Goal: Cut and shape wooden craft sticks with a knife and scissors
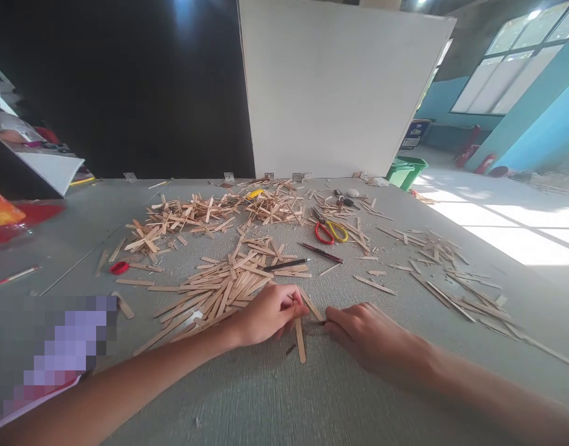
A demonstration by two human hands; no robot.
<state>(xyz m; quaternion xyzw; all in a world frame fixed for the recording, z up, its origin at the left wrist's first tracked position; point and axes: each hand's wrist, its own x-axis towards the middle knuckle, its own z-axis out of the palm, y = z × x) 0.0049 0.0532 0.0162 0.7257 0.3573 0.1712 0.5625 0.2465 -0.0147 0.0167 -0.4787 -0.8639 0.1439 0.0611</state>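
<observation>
My left hand (270, 313) pinches a wooden craft stick (301, 344) near its upper end, and the stick's rounded lower end points toward me. My right hand (365, 331) is closed around a thin dark blade-like tool (316, 323). Its tip reaches left toward the stick; whether they touch I cannot tell. Another craft stick (312, 305) lies slanted just behind, between the two hands. A small dark sliver (290, 349) rests left of the held stick. Beyond my left wrist spreads a heap of loose craft sticks (233, 279).
Farther back lie a black pen (288, 264), a dark pencil-like tool (322, 252), scissors (330, 231) with red and yellow handles, and another stick pile (186, 214). A red ring (119, 267) sits at left. Split sticks (470, 297) are scattered right. Upright panels (340, 87) border the table's back.
</observation>
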